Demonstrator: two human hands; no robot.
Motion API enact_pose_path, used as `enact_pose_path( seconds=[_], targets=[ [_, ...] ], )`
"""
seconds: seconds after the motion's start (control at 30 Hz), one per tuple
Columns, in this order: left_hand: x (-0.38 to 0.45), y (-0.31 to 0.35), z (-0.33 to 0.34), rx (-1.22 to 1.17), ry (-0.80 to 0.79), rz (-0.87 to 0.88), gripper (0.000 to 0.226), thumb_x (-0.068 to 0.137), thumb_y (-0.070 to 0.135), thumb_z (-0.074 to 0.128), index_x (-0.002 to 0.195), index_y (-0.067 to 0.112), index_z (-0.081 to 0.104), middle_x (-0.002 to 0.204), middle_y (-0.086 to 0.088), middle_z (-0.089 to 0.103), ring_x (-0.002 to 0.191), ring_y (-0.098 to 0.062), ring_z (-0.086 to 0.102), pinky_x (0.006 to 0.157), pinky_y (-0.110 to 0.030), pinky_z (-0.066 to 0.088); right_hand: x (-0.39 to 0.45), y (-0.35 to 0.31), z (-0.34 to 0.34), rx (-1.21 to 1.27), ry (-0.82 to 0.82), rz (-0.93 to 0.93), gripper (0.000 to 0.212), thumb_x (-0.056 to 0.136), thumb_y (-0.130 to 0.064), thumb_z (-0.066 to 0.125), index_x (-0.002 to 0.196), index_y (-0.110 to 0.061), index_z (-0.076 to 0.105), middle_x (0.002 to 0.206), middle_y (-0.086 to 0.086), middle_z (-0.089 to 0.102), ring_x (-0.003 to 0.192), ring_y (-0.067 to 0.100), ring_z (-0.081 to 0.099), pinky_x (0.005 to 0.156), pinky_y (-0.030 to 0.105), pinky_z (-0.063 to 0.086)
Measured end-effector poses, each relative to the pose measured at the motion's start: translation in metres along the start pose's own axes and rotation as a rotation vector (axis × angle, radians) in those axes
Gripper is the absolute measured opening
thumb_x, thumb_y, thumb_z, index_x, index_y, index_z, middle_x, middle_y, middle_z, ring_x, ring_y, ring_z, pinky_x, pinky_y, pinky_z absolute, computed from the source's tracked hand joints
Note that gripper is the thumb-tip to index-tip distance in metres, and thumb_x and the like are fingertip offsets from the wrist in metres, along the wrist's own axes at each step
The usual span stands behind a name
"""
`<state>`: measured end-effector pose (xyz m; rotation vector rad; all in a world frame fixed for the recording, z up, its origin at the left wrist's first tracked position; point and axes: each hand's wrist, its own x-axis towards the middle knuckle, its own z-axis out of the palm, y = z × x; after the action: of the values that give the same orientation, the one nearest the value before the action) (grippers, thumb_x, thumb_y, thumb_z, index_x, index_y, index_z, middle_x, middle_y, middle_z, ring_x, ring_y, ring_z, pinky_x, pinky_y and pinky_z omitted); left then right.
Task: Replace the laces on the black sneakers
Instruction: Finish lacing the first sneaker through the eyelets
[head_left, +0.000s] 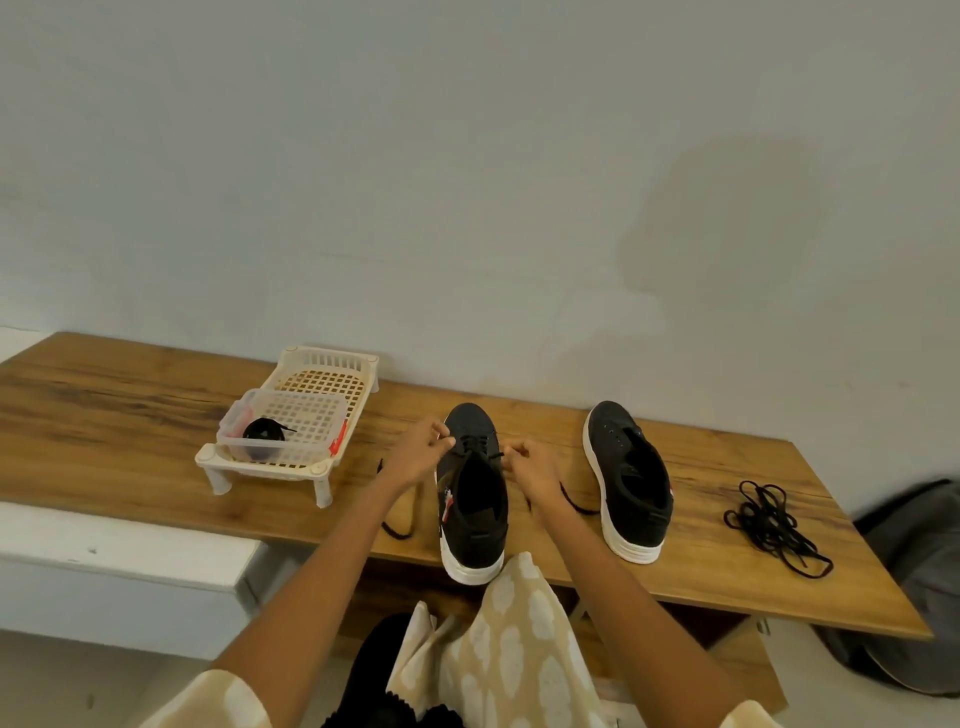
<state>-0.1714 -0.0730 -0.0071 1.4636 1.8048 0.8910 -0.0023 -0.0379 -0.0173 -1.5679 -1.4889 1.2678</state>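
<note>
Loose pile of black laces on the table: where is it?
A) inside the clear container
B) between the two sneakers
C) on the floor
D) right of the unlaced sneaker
D: the loose laces lie on the wooden table, to the right of the unlaced sneaker, away from both hands.

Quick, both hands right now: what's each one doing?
Left hand: closed, pinching the lace end on the left side of the sneaker.
Right hand: closed, pinching the lace end on its right side.
</note>
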Motion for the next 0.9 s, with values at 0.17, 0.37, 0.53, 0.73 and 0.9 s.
enact_pose_path(
  seconds=[0.17,0.37,0.53,0.73,0.9],
  targets=[
    [0.008,0.056,-0.031,-0.129,0.058,0.133,0.018,0.093,0.02,0.058,0.107,0.01,0.054,0.073,-0.004,0.055,0.059,-0.01,0.045,0.051,-0.016,0.036,-0.013,-0.069,-0.003,0.513,-0.028,-0.119,0.024,0.096,-0.007,0.048,0.117,-0.011,0.06,0.111,0.002,0.06,0.104,0.017,0.058,0.087,0.025,0.048],
    [0.02,0.12,-0.063,-0.005,-0.061,0.277,0.027,0.087,0.033,0.065,0.109,0.018,0.06,0.067,0.001,0.053,0.053,-0.008,0.041,0.058,-0.024,0.035,-0.027,-0.158,-0.048,0.151,-0.025,-0.586,0.016,0.095,-0.017,0.05,0.099,-0.019,0.065,0.091,-0.001,0.066,0.087,0.011,0.063,0.084,0.028,0.052],
    [0.015,0.155,-0.072,-0.055,-0.129,0.262,0.023,0.097,0.03,0.05,0.105,0.014,0.066,0.059,0.001,0.035,0.048,-0.011,0.026,0.041,-0.019,0.023,-0.03,-0.207,-0.069,-0.135,-0.219,-0.609,0.024,0.1,-0.017,0.04,0.108,-0.019,0.062,0.093,-0.001,0.068,0.093,0.013,0.064,0.087,0.029,0.05],
    [0.013,0.14,-0.083,-0.313,-0.068,0.112,0.034,0.1,0.033,0.044,0.109,0.011,0.068,0.059,0.002,0.034,0.04,-0.006,0.025,0.036,-0.016,0.02,-0.016,-0.175,-0.063,-0.125,-0.056,-0.41,0.034,0.095,-0.008,0.041,0.129,-0.01,0.047,0.104,0.006,0.061,0.087,0.017,0.059,0.077,0.028,0.051],
    [0.013,0.13,-0.088,-0.4,-0.104,0.119,0.032,0.1,0.034,0.042,0.109,0.017,0.068,0.058,0.003,0.032,0.042,-0.006,0.023,0.036,-0.016,0.018,-0.018,-0.134,-0.033,-0.276,-0.308,-0.429,0.015,0.097,-0.022,0.05,0.103,-0.016,0.063,0.094,-0.004,0.062,0.088,0.01,0.056,0.083,0.03,0.046]
  ],
)
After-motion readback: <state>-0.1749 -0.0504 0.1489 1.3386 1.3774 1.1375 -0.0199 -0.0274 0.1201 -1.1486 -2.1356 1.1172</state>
